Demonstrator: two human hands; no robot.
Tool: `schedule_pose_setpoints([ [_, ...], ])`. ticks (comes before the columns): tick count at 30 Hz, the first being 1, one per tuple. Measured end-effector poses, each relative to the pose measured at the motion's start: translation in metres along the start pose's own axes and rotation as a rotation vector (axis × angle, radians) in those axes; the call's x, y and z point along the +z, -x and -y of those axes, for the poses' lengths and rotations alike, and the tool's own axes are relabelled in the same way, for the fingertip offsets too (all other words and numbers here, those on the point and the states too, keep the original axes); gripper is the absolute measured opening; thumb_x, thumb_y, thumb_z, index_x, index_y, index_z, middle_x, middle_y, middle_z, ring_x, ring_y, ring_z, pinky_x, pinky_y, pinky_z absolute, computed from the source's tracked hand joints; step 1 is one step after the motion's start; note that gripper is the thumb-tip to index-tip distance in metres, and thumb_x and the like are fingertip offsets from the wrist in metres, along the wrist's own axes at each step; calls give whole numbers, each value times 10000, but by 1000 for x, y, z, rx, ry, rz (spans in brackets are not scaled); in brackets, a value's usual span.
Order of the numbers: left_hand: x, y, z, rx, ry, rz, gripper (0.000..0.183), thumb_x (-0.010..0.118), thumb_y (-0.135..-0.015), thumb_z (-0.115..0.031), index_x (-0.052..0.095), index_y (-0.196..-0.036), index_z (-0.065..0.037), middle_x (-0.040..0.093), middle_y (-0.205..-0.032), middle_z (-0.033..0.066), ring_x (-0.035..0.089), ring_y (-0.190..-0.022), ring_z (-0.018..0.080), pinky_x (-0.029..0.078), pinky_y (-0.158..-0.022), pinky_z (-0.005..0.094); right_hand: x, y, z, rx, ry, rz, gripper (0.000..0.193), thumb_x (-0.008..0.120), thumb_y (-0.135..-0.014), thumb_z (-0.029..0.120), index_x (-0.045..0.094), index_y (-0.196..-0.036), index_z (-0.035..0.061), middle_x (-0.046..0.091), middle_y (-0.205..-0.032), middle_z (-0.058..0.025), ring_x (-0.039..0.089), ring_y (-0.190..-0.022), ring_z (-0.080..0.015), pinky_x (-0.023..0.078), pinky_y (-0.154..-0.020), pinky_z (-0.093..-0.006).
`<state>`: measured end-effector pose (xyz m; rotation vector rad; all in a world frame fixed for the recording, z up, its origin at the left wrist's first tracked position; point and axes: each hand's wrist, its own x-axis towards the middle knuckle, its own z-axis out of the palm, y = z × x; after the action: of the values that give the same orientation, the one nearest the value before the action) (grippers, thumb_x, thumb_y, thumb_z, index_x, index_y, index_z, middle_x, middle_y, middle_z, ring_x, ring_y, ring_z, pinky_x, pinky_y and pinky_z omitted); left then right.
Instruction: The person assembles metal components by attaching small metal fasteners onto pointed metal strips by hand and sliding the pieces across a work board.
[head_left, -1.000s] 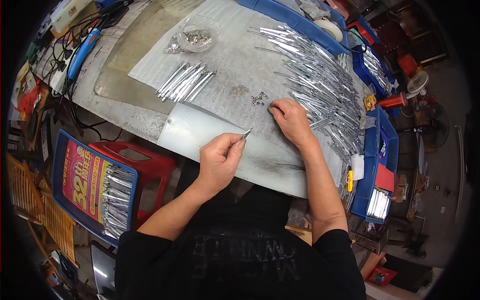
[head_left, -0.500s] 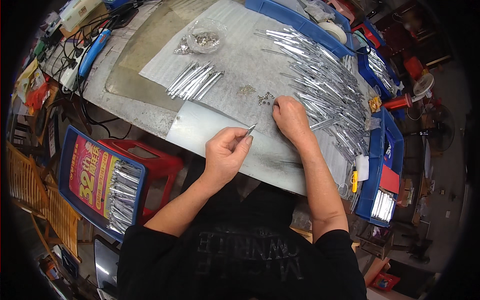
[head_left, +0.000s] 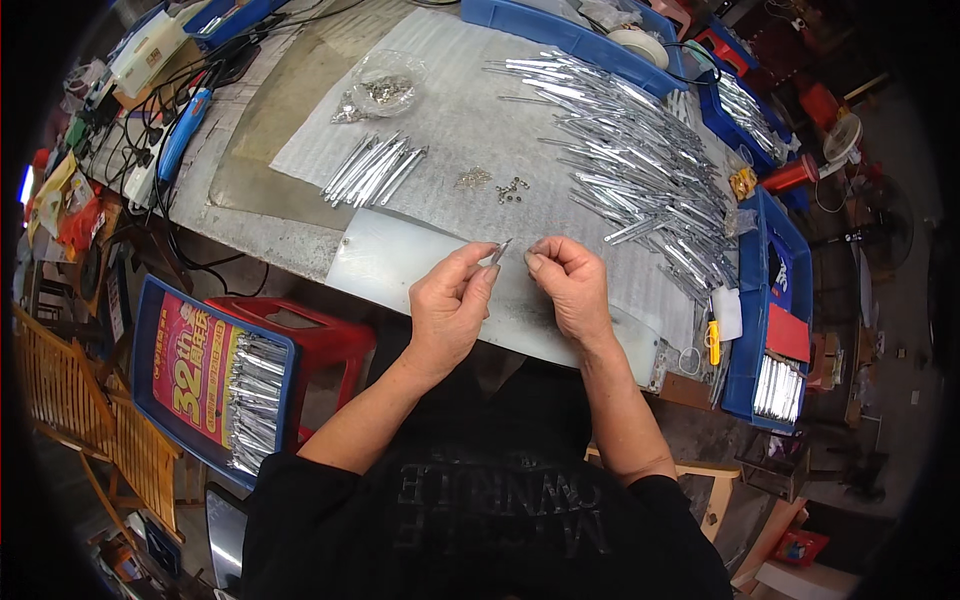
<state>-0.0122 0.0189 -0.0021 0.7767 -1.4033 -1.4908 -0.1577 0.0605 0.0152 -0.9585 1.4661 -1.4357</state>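
Observation:
Between thumb and fingers, my left hand (head_left: 450, 305) pinches a thin silvery metal strip (head_left: 502, 250), its tip pointing up and right. Close to that tip is my right hand (head_left: 573, 295), thumb and forefinger pressed together; whatever they hold is too small to make out. Both hands are over a pale smooth board (head_left: 385, 258) at the table's near edge. Just beyond them lie a cluster of small dark metal pieces (head_left: 514, 190) and a scatter of tiny pale brass-coloured pieces (head_left: 473, 178). A large heap of silvery strips (head_left: 640, 160) spreads to the right.
A smaller bundle of strips (head_left: 375, 170) lies left of the pieces, below a clear plastic bag (head_left: 390, 85) of small metal parts. Blue bins (head_left: 765, 300) line the right side. A blue tray (head_left: 290, 400) of strips rests by a red stool (head_left: 340, 330). Cables clutter the far left.
My right hand has come back from beside the small dark pieces, toward me and left, to the strip's tip. My left hand still pinches the strip in nearly the same place.

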Motion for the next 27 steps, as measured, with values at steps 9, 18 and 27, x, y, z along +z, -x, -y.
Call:
schedule_pose_setpoints([
  [9,4,-1,2,162,-69,42,189,535,-835,6,590,-1015,16,536,-750,12,419,-539,16,337,-451,151,11,9,-6,38,-511,6,64,565,-794,50,559,-831,-2,507,-664,6,419,-577,-66,345,-537,-204],
  [18,10,1,-2,119,42,77,192,533,-836,14,592,-1019,10,552,-775,10,402,-551,6,305,-447,145,15,13,-10,62,-648,61,75,554,-814,65,550,-852,0,500,-687,-3,415,-589,-74,343,-541,-204],
  [27,12,4,-7,41,95,66,158,537,-823,21,598,-966,48,599,-805,93,573,-702,117,464,-613,222,19,15,-16,-54,-465,40,139,501,-870,133,541,-871,0,486,-693,8,398,-604,-55,341,-550,-192],
])
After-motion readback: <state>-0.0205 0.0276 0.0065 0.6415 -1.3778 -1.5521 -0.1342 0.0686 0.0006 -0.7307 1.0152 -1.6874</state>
